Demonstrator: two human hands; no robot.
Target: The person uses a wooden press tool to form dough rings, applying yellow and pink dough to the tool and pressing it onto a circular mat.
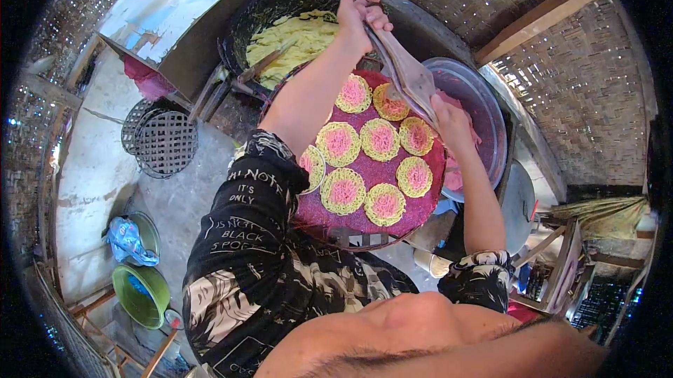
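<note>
My left hand (363, 17) grips the far end of a long, greyish-pink folded bag (407, 70), which slants down to the right. At its nearer end, my right hand (453, 120) holds the edge of the bag. Beneath lies a round woven tray (363, 246) lined with a dark red sheet. On the sheet sit several flat rounds of yellow dough strands with pink centres (379, 139). A thin pale ring (323, 167) encircles one round at the tray's left, partly hidden by my left sleeve.
Behind the tray, a large black pan (236, 25) holds yellow dough (292, 36) and a wooden stick (268, 62). A clear plastic tub (497, 141) with pink dough (453, 175) stands at right. Dark lattice trays (165, 141) and a green basin (157, 309) are at left.
</note>
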